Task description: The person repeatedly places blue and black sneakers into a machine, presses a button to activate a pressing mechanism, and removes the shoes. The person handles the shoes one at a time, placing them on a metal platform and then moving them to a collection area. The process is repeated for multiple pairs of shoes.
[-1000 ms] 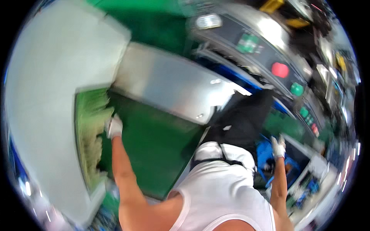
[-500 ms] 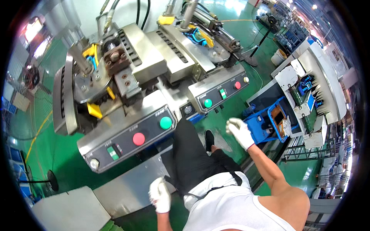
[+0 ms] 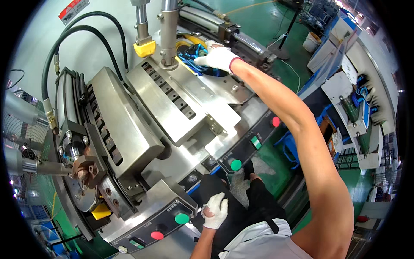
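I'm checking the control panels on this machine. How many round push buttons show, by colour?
Green round buttons: 2
Red round buttons: 2
Total: 4

Top left, on the pale wall, a rectangular warning sticker (image 3: pixel 73 9) sits tilted, red and white with a small triangle symbol. Down on the near control panel, small light labels (image 3: pixel 171 207) with dark print sit just above the green and red buttons. The far panel carries a small green-and-white rectangular plate (image 3: pixel 256 142) between its red and green buttons. No screens or packages showing.
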{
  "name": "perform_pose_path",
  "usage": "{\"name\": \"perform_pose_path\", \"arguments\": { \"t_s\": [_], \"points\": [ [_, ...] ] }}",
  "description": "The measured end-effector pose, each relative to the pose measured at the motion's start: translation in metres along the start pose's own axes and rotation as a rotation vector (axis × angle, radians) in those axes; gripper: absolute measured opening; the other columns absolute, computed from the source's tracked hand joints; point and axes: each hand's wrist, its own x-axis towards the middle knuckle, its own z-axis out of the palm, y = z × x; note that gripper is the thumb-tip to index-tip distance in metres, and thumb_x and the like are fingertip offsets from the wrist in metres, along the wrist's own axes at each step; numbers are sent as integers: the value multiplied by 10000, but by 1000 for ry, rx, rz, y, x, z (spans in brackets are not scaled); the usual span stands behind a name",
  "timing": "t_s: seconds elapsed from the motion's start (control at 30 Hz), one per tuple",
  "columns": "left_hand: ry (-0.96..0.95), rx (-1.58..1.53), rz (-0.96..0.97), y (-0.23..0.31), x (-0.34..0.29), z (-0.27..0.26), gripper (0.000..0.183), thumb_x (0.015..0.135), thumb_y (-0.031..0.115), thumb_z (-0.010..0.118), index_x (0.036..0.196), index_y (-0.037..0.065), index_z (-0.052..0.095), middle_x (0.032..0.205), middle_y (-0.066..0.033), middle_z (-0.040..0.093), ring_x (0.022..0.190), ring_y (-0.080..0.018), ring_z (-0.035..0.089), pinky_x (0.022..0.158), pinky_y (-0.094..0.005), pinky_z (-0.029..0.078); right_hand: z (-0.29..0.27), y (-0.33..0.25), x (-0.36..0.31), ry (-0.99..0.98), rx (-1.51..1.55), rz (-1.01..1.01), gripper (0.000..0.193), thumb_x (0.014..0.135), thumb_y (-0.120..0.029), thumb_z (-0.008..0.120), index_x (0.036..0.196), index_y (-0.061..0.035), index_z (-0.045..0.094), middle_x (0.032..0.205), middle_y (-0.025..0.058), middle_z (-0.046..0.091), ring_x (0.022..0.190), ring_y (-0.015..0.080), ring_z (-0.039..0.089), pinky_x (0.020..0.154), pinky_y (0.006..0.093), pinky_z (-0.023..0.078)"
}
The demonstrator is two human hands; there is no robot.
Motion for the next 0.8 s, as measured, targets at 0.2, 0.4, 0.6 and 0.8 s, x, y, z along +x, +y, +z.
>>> {"name": "perform_pose_path", "arguments": {
  "t_s": [0.2,0.4,0.6,0.8],
  "points": [
    [-19,-5,-78,-2,1,-5,199,903,99,742,1083,15,740,1033,-191,752,959,-388,732,868,-469,585,37,-3,53,-160,-99,-12,575,693,-436,757,1114,-46,772,1086,226,763,990,360,754,866,432,589],
    [-36,36,-18,-10,6,1,190,903,76,731,1080,8,736,1030,-191,746,980,-383,712,905,-462,570,-45,-14,51,-97,-173,50,599,658,-478,820,1027,-6,812,1044,240,778,942,314,767,836,419,600],
    [11,82,-10,-14,0,7,225,999,79,647,1172,-53,703,1091,-213,711,996,-363,701,888,-430,566,-141,-26,-106,105,181,102,655,744,-579,773,967,37,768,929,227,750,817,281,712,764,404,576],
    [-21,29,-16,-2,-6,21,275,1034,140,624,1186,-76,697,1133,-222,698,1022,-351,686,919,-411,550,-179,59,-417,424,525,327,581,884,-383,849,1337,-60,679,1205,74,736,1053,168,648,983,346,527]
  ]
}}
